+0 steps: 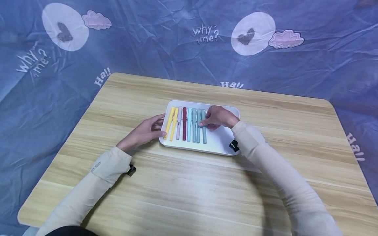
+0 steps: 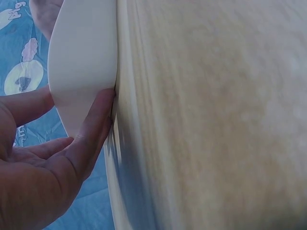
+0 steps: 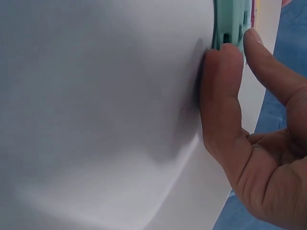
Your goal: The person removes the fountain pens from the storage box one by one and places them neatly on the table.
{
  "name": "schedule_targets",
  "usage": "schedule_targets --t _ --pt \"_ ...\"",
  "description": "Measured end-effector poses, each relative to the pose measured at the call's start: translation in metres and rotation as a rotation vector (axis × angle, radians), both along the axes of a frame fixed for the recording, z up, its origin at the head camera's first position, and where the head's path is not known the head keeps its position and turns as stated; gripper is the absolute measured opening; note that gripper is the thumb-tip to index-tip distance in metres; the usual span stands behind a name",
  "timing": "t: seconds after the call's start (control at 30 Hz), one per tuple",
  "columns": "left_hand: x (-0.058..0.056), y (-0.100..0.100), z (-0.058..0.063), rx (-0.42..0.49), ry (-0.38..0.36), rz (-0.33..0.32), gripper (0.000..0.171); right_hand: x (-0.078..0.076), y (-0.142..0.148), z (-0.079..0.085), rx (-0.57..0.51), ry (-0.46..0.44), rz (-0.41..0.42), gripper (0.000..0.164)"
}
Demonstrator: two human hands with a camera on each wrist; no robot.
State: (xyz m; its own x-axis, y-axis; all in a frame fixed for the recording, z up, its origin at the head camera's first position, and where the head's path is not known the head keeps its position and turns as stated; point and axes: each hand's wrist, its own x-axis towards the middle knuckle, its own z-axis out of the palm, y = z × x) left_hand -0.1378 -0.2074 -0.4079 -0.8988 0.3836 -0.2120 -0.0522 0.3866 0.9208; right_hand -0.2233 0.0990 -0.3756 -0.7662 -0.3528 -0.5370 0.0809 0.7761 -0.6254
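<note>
A white tray [image 1: 220, 139] on the table carries a row of capped pens: two yellow pens [image 1: 172, 129], a lilac pen [image 1: 178, 129], a dark red pen [image 1: 184, 127], a light cyan pen [image 1: 189, 129] and several teal pens. My left hand [image 1: 144, 130] holds the tray's left end, thumb at the rim, fingers against the wall. My right hand [image 1: 220, 117] pinches the rightmost teal pen [image 1: 204, 136], thumb on its left side, fingers on its right. In the right wrist view, fingertips [image 3: 228, 55] touch the green pen [image 3: 232, 21].
The tray lies on a wooden table [image 1: 177, 190]. A blue printed cloth [image 1: 165, 52] hangs behind the table. Small black devices, one by the left cuff [image 1: 131, 170] and one by the right cuff [image 1: 234, 145], are strapped at the wrists.
</note>
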Motion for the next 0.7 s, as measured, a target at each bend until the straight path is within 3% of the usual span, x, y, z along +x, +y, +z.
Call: schedule_targets --t 0.37,0.7 --pt "-0.0017 -0.0006 -0.0019 -0.014 0.006 0.002 0.081 -0.0013 -0.0011 -0.0027 0.037 0.02 -0.002 0.026" --pt "-0.0021 -0.0008 -0.0017 -0.003 -0.003 -0.003 0.081 -0.0007 -0.0012 -0.0025 0.058 0.018 -0.04 0.035"
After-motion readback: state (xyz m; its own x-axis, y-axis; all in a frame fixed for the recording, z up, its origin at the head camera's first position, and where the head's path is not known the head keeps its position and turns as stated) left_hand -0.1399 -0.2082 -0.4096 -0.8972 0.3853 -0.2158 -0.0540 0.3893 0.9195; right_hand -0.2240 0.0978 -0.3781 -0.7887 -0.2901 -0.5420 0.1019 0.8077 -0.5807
